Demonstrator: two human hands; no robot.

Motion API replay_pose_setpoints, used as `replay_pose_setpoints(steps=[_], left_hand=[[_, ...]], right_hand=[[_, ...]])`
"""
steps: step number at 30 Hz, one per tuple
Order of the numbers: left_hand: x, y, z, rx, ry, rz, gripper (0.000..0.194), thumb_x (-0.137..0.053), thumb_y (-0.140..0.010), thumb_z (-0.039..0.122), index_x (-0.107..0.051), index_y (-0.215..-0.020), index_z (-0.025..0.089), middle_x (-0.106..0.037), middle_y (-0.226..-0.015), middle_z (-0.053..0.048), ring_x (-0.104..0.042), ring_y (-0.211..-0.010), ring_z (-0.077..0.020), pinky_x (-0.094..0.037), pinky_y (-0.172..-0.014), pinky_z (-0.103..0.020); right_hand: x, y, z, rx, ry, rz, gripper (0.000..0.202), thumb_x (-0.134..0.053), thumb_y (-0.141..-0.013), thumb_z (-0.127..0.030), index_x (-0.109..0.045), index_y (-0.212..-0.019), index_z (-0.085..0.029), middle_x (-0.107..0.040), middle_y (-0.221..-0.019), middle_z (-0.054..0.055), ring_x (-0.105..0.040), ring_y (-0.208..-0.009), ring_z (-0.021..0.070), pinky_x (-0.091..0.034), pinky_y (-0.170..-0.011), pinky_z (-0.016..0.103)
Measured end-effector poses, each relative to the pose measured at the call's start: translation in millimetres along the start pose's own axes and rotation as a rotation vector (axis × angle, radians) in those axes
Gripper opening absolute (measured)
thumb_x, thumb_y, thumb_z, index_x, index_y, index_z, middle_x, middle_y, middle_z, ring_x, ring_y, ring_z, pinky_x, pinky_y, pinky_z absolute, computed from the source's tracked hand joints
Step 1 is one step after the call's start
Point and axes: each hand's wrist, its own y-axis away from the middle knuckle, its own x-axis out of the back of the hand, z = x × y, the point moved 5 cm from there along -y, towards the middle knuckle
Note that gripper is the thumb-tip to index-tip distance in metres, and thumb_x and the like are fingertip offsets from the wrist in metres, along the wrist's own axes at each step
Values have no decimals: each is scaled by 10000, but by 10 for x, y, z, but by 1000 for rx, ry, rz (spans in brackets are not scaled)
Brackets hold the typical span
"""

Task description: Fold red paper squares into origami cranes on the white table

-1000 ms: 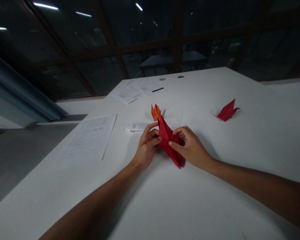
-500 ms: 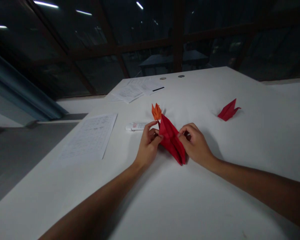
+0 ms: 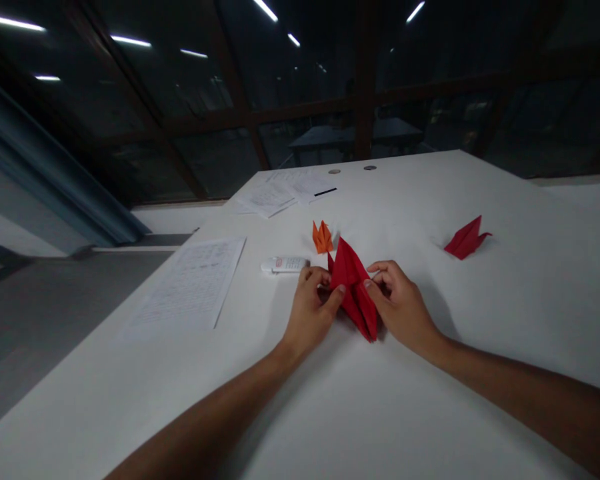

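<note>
A large red origami crane (image 3: pixel 353 283), partly folded with pointed ends, is held just above the white table (image 3: pixel 330 413). My left hand (image 3: pixel 316 300) grips its left side, the thumb lying on the front of the paper and the other fingers curled behind. On the opposite edge, my right hand (image 3: pixel 397 301) pinches the paper between thumb and fingers. Just beyond the held piece stands a small orange origami crane (image 3: pixel 323 237). A smaller red origami crane (image 3: pixel 467 238) rests farther right, apart from both hands.
A white glue or correction bottle (image 3: pixel 286 265) lies left of the orange crane. A written sheet (image 3: pixel 195 280) is on the left, and more papers (image 3: pixel 275 193) lie at the back. Two round discs (image 3: pixel 370 168) sit near the far edge, before dark windows (image 3: pixel 300 67).
The camera view has shifted, so the table and everything on it appear slightly lower and farther right. My left fingers have curled in closer on the red paper. Both hands keep their hold.
</note>
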Motion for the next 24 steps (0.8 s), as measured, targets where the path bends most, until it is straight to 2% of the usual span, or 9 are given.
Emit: replay_pose_setpoints(steps=[4, 7, 10, 12, 15, 17, 19, 21, 24], left_hand=[[-2, -3, 46, -10, 21, -27, 140, -649, -922, 304, -597, -857, 191, -556, -1030, -47, -579, -916, -179, -518, -798, -297], [-28, 17, 58, 38, 90, -80, 198, -600, -962, 371, -578, -877, 194, -589, -941, -32, -576, -827, -167, -489, -738, -281], [-83, 46, 43, 109, 173, -179, 241, -556, -987, 430, -551, -916, 200, -612, -859, -13, -565, -729, -148, -458, -668, -266], [-103, 51, 40, 108, 211, -212, 243, -545, -994, 436, -540, -939, 199, -616, -848, -8, -563, -709, -139, -450, -657, -264], [-65, 35, 42, 54, 247, -137, 178, -555, -996, 377, -516, -1037, 209, -626, -944, -18, -588, -755, -133, -467, -691, -265], [-28, 34, 31, 63, 245, -65, 208, -581, -979, 318, -476, -1133, 228, -632, -1000, -24, -607, -772, -131, -484, -707, -271], [-17, 54, 28, 110, 227, -30, 317, -594, -962, 278, -424, -1227, 244, -634, -1030, -37, -632, -789, -143, -503, -703, -283], [-25, 85, 79, 101, 184, -8, 433, -619, -937, 263, -385, -1301, 244, -612, -1119, -75, -656, -880, -175, -529, -725, -306], [-54, 133, 241, -52, 87, 24, 656, -730, -841, 243, -358, -1381, 240, -467, -1370, -147, -610, -1117, -243, -555, -857, -372]], right_hand=[[67, -42, 14, 18, 84, 37, 224, -594, -883, -215, -558, -1103, -241, -588, -709, -49, -596, -641, 165, -459, -639, 283], [130, -92, 33, 14, 186, 87, 272, -618, -823, -199, -589, -1090, -248, -582, -719, -53, -577, -632, 162, -453, -631, 282], [148, -136, 39, 17, 221, 81, 368, -642, -778, -199, -601, -1141, -238, -666, -886, -9, -619, -739, 179, -487, -706, 307], [115, -157, 41, 19, 170, 4, 328, -626, -789, -201, -639, -1116, -223, -703, -990, 25, -642, -819, 192, -498, -762, 324], [50, -158, 50, -11, 50, -115, 191, -570, -844, -216, -692, -990, -203, -729, -924, 22, -654, -797, 187, -499, -740, 313], [24, -142, 49, -35, -5, -135, 144, -559, -862, -235, -691, -905, -198, -718, -837, 5, -646, -745, 180, -491, -695, 297], [10, -116, 29, -44, -36, -118, 121, -562, -872, -251, -672, -863, -200, -703, -804, -3, -637, -733, 178, -487, -682, 293], [4, -81, -5, -56, -53, -83, 98, -569, -880, -260, -650, -866, -207, -696, -813, -1, -637, -741, 180, -492, -691, 300], [0, -28, -96, -54, -65, -52, 43, -589, -871, -233, -620, -898, -221, -687, -848, -4, -639, -762, 180, -497, -719, 307]])
